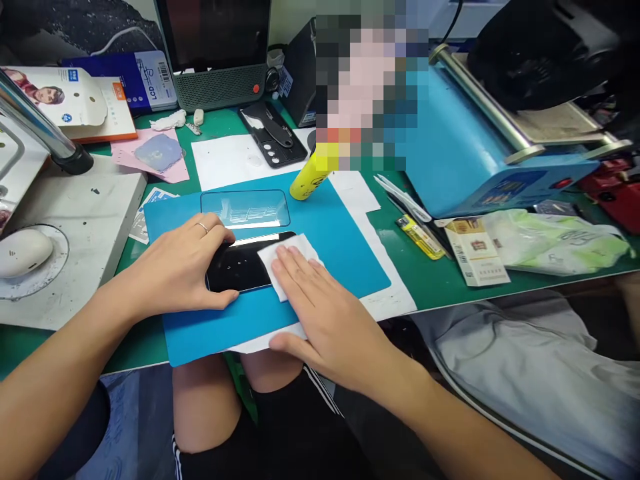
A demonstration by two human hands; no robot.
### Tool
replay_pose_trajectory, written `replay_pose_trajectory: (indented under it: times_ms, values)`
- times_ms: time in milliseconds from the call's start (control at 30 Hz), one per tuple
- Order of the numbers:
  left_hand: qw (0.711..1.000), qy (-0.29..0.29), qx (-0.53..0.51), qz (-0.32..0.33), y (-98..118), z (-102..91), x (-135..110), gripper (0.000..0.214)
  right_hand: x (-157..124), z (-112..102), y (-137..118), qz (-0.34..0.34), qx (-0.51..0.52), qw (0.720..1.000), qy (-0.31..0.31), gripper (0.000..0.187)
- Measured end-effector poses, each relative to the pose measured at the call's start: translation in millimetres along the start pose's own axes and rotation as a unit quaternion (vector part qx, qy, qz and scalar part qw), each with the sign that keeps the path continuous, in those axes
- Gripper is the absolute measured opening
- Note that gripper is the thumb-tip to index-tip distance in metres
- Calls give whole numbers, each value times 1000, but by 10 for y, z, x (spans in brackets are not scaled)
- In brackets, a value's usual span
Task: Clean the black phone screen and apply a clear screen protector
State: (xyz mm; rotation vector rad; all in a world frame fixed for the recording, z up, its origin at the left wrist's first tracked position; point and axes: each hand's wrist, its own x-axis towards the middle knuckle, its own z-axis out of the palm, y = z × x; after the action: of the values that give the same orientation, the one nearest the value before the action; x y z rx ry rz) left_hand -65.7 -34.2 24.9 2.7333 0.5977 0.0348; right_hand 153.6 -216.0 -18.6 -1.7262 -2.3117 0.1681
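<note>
A: Where is the phone [243, 272] sitting?

B: It lies on the blue mat [353, 267] in front of you, dark glossy face up, between your two hands.

A: And what has your left hand [187, 257] got hold of?

B: It's curved around the phone's left end, your thumb at the near long edge and your fingers at the far one, holding it by the sides. You have a ring [201, 228] on that hand.

A: How about your right hand [327, 310]?

B: Your fingers are straight and close together, laid flat on the white cloth [267, 257], and your thumb sticks out to the side. You're pressing the cloth rather than pinching it; it covers the phone's right end and spreads past it onto the mat.

A: What else is near you?

B: A clear glass panel [245, 208] with a dark border lies just beyond the phone. A yellow bottle [305, 183] stands to its right, its top hidden by the blurred patch. Farther back you have a black phone case [287, 157], partly on white paper [220, 160]. To your right, tweezers [403, 197] and a cigarette box [477, 250] lie on the green table [430, 288].
</note>
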Motion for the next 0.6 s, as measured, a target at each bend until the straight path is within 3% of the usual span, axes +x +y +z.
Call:
replay_pose_trajectory:
  times_ms: [200, 600]
  values:
    - [1000, 3, -4, -6, 4, -7, -1, 60, 81, -26, -2, 3, 3, 1000, -8, 92]
    - [1000, -4, -9, -2, -8, 16, -7, 58, 224, -47, -68, -56, 23, 998, 5, 113]
